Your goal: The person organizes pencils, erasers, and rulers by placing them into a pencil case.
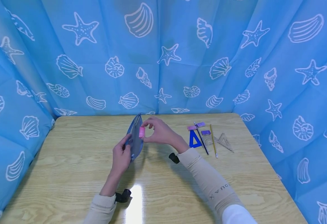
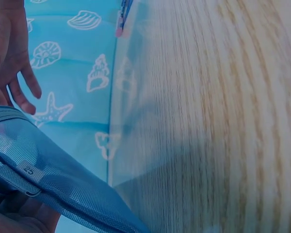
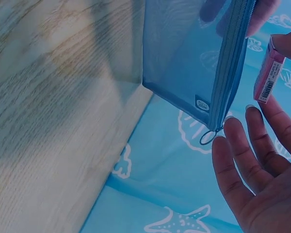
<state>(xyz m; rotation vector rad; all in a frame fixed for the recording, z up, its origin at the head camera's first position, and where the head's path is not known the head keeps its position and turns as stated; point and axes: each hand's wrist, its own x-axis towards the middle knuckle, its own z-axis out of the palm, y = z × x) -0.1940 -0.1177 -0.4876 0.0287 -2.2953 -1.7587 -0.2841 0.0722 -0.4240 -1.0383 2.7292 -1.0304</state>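
Observation:
My left hand (image 1: 120,157) grips a blue mesh zip pouch (image 1: 135,141) by its near side and holds it upright above the table. The pouch's zipped edge and ring pull show in the right wrist view, where the pouch (image 3: 179,63) looks see-through. Between thumb and index finger, my right hand (image 1: 163,133) pinches a pink eraser (image 1: 142,132) close beside the pouch's mouth. A white barcode label covers one side of the eraser (image 3: 269,75); the other right fingers spread loosely. In the left wrist view, the pouch (image 2: 63,184) hides part of the left hand.
Right of the hands on the wooden table (image 1: 82,161) lie a blue set square (image 1: 195,140), a dark pencil (image 1: 202,140), a yellowish pencil (image 1: 214,141), a clear set square (image 1: 225,142) and purple and pink erasers (image 1: 205,133). Blue shell-print curtains (image 1: 158,77) surround the table.

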